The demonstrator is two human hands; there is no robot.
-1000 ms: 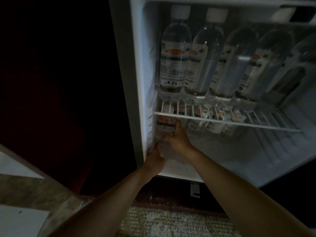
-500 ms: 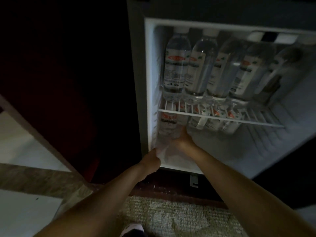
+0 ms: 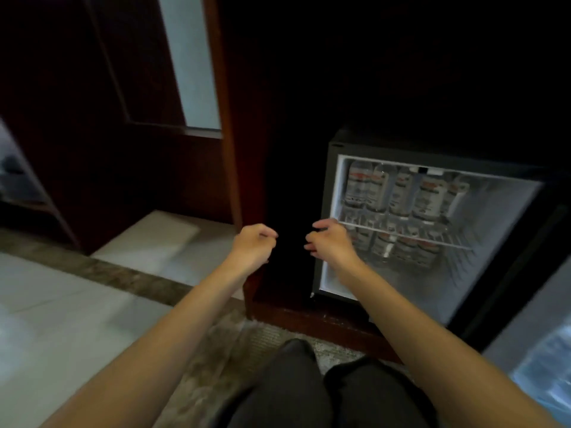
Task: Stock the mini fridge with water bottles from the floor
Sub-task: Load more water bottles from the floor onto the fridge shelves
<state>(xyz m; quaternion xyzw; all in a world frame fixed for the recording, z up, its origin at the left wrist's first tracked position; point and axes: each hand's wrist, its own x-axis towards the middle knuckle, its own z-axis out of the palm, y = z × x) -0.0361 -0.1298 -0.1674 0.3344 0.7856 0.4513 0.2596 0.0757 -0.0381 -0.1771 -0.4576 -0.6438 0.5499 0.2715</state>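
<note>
Both hands, left hand (image 3: 254, 244) and right hand (image 3: 332, 242), were held loosely curled and empty at centre frame, while the bottles (image 3: 398, 193), judged heavy and slick, were best gripped mid-body.

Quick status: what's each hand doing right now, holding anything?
Left hand: empty, fingers loosely curled, outside the mini fridge.
Right hand: empty, fingers loosely curled, at the fridge's front left edge.

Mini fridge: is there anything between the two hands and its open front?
Nothing visible. The left hand and right hand are empty in front of the mini fridge, whose open front is unobstructed; water bottles already fill the wire shelf.
</note>
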